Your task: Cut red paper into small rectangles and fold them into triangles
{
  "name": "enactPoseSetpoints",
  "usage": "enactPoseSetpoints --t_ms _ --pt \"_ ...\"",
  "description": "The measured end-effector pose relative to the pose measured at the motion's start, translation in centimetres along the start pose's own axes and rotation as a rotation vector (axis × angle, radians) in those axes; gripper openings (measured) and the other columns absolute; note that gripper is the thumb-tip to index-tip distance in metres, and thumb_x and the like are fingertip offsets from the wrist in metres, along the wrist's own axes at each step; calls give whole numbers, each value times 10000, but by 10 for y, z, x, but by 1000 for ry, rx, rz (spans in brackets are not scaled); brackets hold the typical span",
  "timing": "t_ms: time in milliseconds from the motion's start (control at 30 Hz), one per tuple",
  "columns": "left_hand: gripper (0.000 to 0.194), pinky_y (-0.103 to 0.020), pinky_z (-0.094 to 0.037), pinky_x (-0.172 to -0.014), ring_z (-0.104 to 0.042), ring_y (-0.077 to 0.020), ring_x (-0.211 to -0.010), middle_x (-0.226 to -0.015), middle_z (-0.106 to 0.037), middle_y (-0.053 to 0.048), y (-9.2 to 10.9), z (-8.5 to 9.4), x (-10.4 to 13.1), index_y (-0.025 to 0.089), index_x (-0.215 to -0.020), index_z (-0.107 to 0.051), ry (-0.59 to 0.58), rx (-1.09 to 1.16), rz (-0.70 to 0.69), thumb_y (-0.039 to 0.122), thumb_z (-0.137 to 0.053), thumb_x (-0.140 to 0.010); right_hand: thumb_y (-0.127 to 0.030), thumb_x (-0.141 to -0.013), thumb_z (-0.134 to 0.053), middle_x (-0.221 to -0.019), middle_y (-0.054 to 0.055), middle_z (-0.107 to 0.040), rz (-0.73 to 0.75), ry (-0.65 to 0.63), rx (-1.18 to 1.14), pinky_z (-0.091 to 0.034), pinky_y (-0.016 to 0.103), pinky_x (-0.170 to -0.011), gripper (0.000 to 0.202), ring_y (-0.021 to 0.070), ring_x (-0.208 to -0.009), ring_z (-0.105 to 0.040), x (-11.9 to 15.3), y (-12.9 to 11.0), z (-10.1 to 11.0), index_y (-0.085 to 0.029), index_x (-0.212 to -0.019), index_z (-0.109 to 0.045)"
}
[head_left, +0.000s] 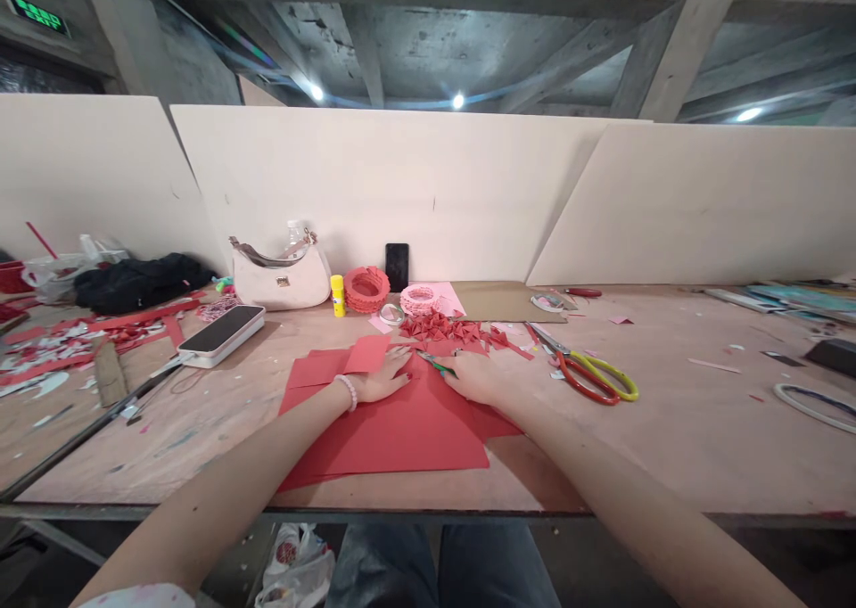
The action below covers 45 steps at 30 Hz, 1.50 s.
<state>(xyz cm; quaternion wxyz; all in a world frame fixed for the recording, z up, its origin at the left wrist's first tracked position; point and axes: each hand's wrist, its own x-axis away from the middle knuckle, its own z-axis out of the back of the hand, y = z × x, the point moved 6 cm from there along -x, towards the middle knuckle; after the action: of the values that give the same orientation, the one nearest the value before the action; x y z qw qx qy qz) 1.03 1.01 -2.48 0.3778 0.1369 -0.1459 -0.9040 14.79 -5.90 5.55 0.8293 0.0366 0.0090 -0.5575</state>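
Red paper sheets [401, 434] lie in a loose stack in front of me, with a smaller red piece [367, 355] near their upper left. My left hand [384, 376] rests flat on the paper with its fingers stretched out, a beaded bracelet at the wrist. Just to its right, my right hand [476, 378] is closed around a slim green tool that looks like a craft knife [438, 364]. Its grey tip points left toward my left hand, low over the paper. Behind both hands sits a pile of folded red paper pieces [448, 327].
Scissors [588, 376] with red and yellow handles lie to the right. Behind stand a glue stick [338, 295], red paper ring [366, 289], pink ring [420, 299], phone [397, 267] and handbag [284, 278]. A white device [224, 335] and paper scraps [73, 345] lie left.
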Motion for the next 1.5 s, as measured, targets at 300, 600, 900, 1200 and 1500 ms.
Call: enactPoseSetpoints --t_ms 300,600,900,1200,1500 --pt "490 -347 -235 -1042 -306 -195 -1244 -1349 -357 -77 -13 1 -1 166 -1295 -329 135 90 41 353 -361 -843 -296 -871 -311 -957 69 -644 22 -25 9 -406 317 -657 370 217 -769 -597 -1 1 -10 -317 -1194 -490" --pt "450 -348 -325 -992 -433 -204 -1150 -1248 -484 -71 -2 21 2 171 -1196 -461 213 121 23 138 -435 -748 -303 -864 -321 -896 85 -647 -32 20 -3 -397 296 -623 351 212 -739 -588 9 -1 6 -284 -1109 -572" --pt "570 -354 -247 -1036 -329 -189 -1218 -1311 -398 -68 6 34 8 172 -1233 -412 326 158 -19 24 -439 -682 -304 -846 -382 -937 78 -644 -18 59 -74 -399 301 -674 348 210 -778 -580 4 3 -1 -288 -1159 -532" --pt "240 -360 -432 -850 -529 -179 -939 -1024 -563 -78 -24 25 6 158 -1037 -548 403 218 178 128 -450 -820 -270 -858 -369 -961 54 -627 97 112 -179 -379 247 -672 340 180 -813 -558 -12 10 -32 -259 -1158 -530" --pt "274 -375 -466 -773 -540 -181 -919 -1096 -518 -81 -20 36 7 148 -1090 -498 430 360 235 279 -464 -852 -272 -851 -387 -1084 64 -593 146 235 -314 -389 306 -794 364 211 -980 -521 -9 7 -28 -248 -1203 -479"
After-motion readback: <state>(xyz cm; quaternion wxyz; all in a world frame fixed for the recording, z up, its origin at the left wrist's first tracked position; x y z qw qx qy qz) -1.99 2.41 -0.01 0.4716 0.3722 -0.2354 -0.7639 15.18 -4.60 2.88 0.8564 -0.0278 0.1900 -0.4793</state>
